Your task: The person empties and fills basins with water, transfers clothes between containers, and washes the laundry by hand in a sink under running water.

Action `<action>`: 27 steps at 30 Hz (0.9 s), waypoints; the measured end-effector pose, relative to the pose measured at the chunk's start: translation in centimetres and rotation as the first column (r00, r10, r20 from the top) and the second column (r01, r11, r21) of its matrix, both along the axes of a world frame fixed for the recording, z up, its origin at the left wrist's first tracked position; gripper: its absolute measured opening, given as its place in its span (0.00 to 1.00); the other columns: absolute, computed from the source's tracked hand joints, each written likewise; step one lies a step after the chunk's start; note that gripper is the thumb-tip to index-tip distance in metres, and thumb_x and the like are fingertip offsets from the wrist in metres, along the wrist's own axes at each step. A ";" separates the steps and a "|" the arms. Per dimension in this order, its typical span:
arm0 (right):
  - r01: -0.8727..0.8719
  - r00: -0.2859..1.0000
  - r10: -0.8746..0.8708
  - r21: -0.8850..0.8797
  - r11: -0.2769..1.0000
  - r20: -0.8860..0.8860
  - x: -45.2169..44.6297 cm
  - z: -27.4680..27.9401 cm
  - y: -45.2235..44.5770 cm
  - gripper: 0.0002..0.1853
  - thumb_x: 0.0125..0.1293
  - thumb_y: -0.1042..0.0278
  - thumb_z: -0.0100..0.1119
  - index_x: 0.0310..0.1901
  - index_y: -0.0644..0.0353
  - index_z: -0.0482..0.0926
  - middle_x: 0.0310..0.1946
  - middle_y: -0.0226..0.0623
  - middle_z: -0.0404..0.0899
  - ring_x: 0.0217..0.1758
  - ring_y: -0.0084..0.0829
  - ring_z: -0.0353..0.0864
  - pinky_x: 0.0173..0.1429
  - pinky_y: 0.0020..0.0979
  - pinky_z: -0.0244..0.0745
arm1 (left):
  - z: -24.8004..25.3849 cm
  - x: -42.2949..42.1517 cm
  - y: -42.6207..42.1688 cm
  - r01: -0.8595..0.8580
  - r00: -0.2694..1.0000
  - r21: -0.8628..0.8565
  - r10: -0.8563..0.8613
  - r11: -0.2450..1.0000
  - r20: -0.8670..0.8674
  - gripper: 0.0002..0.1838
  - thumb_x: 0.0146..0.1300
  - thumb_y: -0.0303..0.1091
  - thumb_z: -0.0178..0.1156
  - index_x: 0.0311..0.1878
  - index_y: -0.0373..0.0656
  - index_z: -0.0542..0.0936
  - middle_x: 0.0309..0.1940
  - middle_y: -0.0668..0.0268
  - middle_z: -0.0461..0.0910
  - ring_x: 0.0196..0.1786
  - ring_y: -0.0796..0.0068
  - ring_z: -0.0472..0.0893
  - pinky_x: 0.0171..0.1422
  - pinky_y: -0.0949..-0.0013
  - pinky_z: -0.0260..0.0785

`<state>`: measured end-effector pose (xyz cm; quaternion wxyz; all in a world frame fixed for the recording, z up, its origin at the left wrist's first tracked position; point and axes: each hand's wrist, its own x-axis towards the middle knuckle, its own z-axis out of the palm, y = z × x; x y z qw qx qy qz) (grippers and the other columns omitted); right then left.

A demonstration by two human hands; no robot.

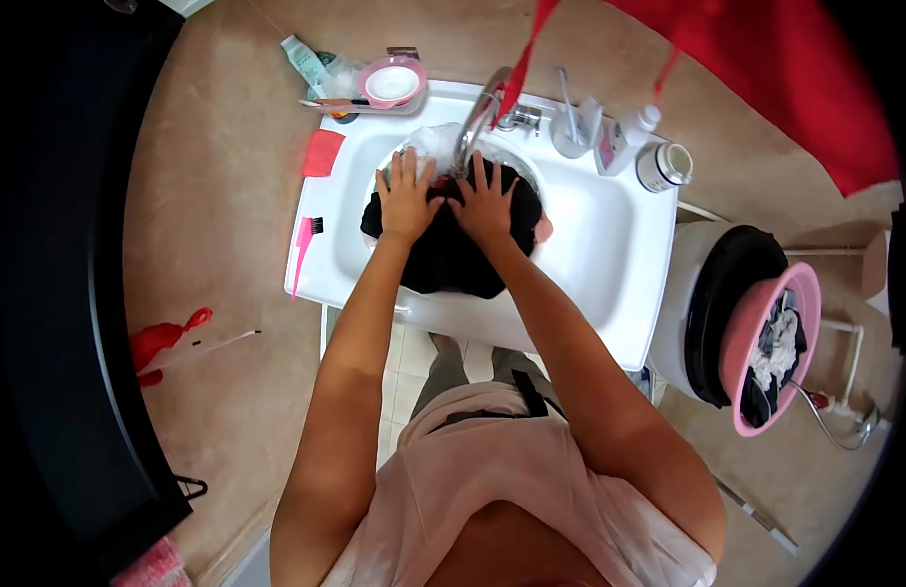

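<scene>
Black cloth (453, 256) lies bunched in the round bowl of the white sink (610, 225), its lower part reaching over the front rim. My left hand (406, 201) rests flat on the cloth's left side, fingers spread toward the back. On its right side lies my right hand (484, 203), also with spread fingers. Both palms are near each other below the metal faucet (470, 132). Behind my left hand is some whitish, clear material (435, 143), perhaps suds or plastic. A bit of pinkish cloth (543, 229) shows at the bowl's right edge.
Left on the sink are a pink brush (303, 245) and red cloth (323, 154). At the back stand a pink bowl (392, 82), a cup (574, 132), a bottle (624, 142) and a jar (664, 167). A pink basin (815, 293) with clothes is right; red fabric (766, 78) hangs above.
</scene>
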<state>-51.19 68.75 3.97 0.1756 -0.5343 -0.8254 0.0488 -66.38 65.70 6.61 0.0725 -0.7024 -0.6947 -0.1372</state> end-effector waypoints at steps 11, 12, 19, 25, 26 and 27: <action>0.035 0.987 -0.082 -0.315 0.948 -0.136 -0.7 -7.9 3.9 0.20 0.55 0.54 0.59 0.42 0.61 0.77 0.45 0.49 0.74 0.52 0.49 0.71 0.54 0.47 0.66 | -4.7 -1.1 2.7 0.176 0.984 -0.057 -0.177 0.983 -0.013 0.14 0.58 0.44 0.56 0.45 0.49 0.77 0.44 0.62 0.71 0.49 0.59 0.69 0.54 0.53 0.58; 0.037 0.982 -0.066 -0.162 0.986 -0.176 -0.5 -10.9 4.2 0.20 0.55 0.54 0.59 0.40 0.64 0.76 0.41 0.50 0.75 0.49 0.49 0.72 0.54 0.47 0.66 | -5.5 -1.2 3.2 0.169 0.986 -0.087 -0.169 0.982 0.002 0.13 0.59 0.43 0.56 0.44 0.49 0.77 0.44 0.62 0.72 0.49 0.59 0.69 0.54 0.53 0.58; -0.011 0.850 -0.101 -0.210 0.978 -0.517 0.5 -18.5 5.3 0.14 0.58 0.63 0.53 0.42 0.64 0.76 0.40 0.47 0.76 0.47 0.48 0.73 0.52 0.44 0.67 | -8.5 -1.2 3.9 0.127 0.988 0.021 -0.129 0.992 0.084 0.10 0.57 0.39 0.54 0.42 0.49 0.78 0.42 0.63 0.72 0.49 0.61 0.70 0.54 0.54 0.58; -0.053 0.763 0.065 0.038 0.998 -0.643 -1.0 -10.3 6.0 0.11 0.56 0.62 0.63 0.33 0.58 0.75 0.27 0.37 0.77 0.30 0.43 0.78 0.37 0.39 0.75 | -8.0 -0.6 3.4 0.075 0.996 0.146 -0.081 0.986 0.035 0.06 0.55 0.36 0.55 0.36 0.51 0.77 0.41 0.66 0.72 0.48 0.63 0.70 0.53 0.56 0.58; -0.175 0.934 0.234 0.224 0.959 -0.271 -0.2 -7.3 6.6 0.12 0.53 0.60 0.65 0.30 0.59 0.75 0.22 0.39 0.76 0.26 0.47 0.77 0.34 0.40 0.75 | -7.4 -0.4 3.3 0.060 0.995 0.134 -0.069 0.989 0.066 0.06 0.55 0.36 0.56 0.36 0.51 0.77 0.41 0.66 0.72 0.48 0.63 0.70 0.53 0.56 0.57; -0.080 0.899 0.021 -0.116 0.990 -0.438 -0.6 -5.2 5.8 0.16 0.53 0.55 0.64 0.28 0.62 0.77 0.22 0.46 0.76 0.28 0.52 0.77 0.36 0.43 0.74 | -6.5 -0.1 2.7 0.014 0.977 0.005 -0.015 1.000 0.211 0.09 0.59 0.38 0.55 0.41 0.51 0.80 0.46 0.64 0.73 0.52 0.61 0.70 0.59 0.55 0.55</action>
